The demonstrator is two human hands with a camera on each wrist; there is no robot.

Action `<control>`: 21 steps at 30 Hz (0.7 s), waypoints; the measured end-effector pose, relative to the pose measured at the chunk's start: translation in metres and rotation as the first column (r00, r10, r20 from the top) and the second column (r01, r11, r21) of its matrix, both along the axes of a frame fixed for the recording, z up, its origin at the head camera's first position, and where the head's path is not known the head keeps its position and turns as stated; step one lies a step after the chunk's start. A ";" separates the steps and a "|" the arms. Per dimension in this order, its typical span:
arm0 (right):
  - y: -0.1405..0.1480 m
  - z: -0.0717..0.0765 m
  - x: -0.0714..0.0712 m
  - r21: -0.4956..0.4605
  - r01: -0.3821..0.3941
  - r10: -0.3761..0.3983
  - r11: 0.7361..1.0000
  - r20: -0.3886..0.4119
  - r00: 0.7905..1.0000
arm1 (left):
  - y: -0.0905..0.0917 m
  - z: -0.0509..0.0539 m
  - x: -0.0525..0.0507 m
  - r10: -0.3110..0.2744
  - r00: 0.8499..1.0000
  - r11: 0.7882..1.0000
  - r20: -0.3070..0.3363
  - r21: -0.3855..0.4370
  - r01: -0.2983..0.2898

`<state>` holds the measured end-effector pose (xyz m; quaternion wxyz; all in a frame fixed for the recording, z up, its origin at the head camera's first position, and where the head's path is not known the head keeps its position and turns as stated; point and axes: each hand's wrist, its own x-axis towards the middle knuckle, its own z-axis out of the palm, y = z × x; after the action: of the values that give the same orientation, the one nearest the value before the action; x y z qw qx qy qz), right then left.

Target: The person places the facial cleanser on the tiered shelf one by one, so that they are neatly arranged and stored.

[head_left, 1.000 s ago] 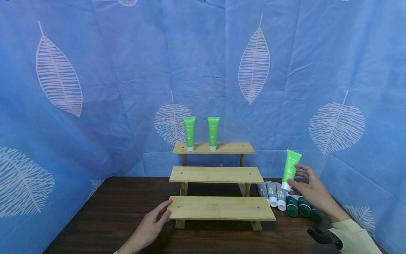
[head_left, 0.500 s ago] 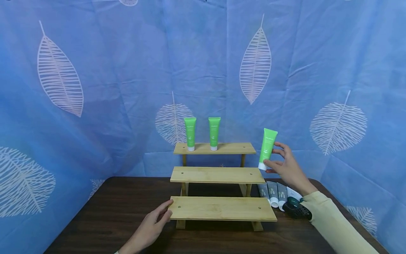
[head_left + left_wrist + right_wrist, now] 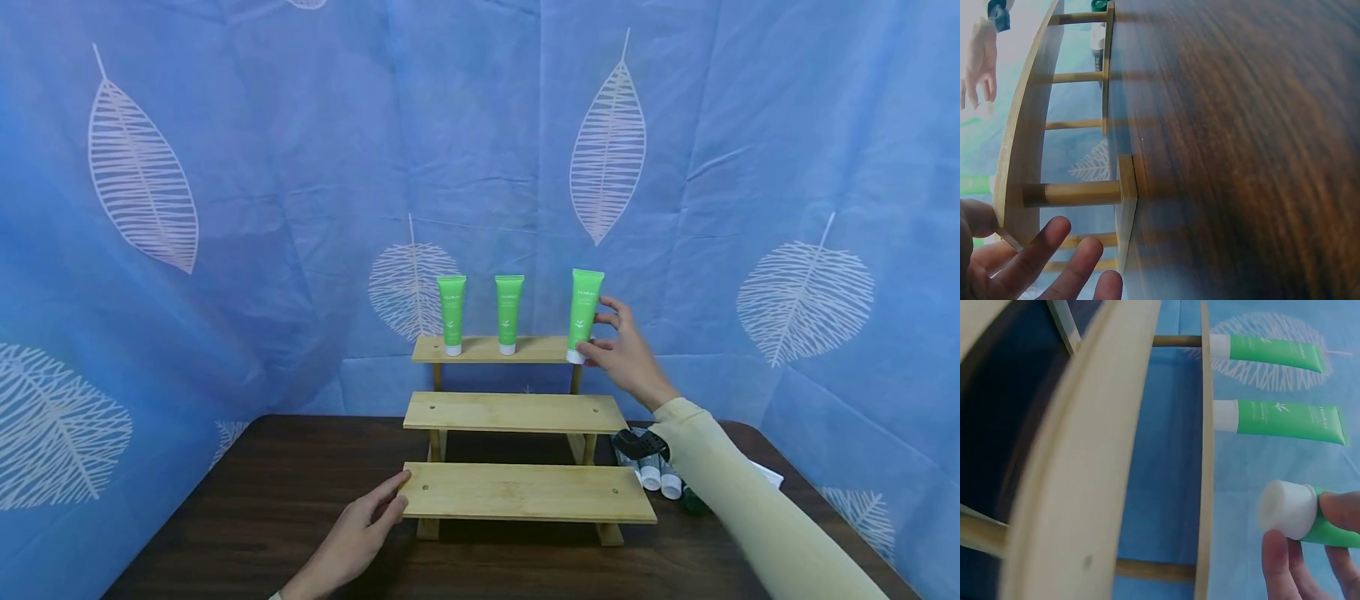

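At the right end of the top tier, my right hand (image 3: 626, 354) pinches a green squeeze tube (image 3: 585, 308) between thumb and fingers. Its white cap (image 3: 1288, 509) points down and, in the right wrist view, sits apart from the board's edge. Two matching green tubes, one at left (image 3: 452, 315) and one mid-shelf (image 3: 508, 315), stand upright on their caps on that tier. With thumb and fingers my left hand (image 3: 352, 533) grips the left end of the lowest board (image 3: 525, 493) of the three-tier wooden display rack (image 3: 513, 412); the left wrist view has fingers (image 3: 1057, 231) beneath it.
Grey tubes with white caps (image 3: 671, 486) lie on the dark wooden table (image 3: 247, 500) right of the rack, partly behind my right sleeve. A dark green container (image 3: 693, 502) and something white (image 3: 768, 475) show there too. A blue leaf-print cloth (image 3: 300, 167) hangs behind.
My right hand has carried the green tube left and up from above the items on the right to the top tier, turning it more upright. My left hand keeps its grip on the rack.
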<state>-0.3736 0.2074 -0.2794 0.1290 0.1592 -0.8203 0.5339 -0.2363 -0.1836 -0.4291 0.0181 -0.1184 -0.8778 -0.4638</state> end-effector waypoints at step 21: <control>-0.035 -0.006 -0.043 -0.028 0.053 -0.053 0.998 0.018 0.998 | -0.001 0.000 0.001 -0.010 1.000 1.000 0.000 -0.005 0.010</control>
<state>-0.4169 0.1726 -0.2857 0.1382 0.1307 -0.8178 0.5432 -0.2354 -0.1842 -0.4290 0.0155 -0.1227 -0.8784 -0.4617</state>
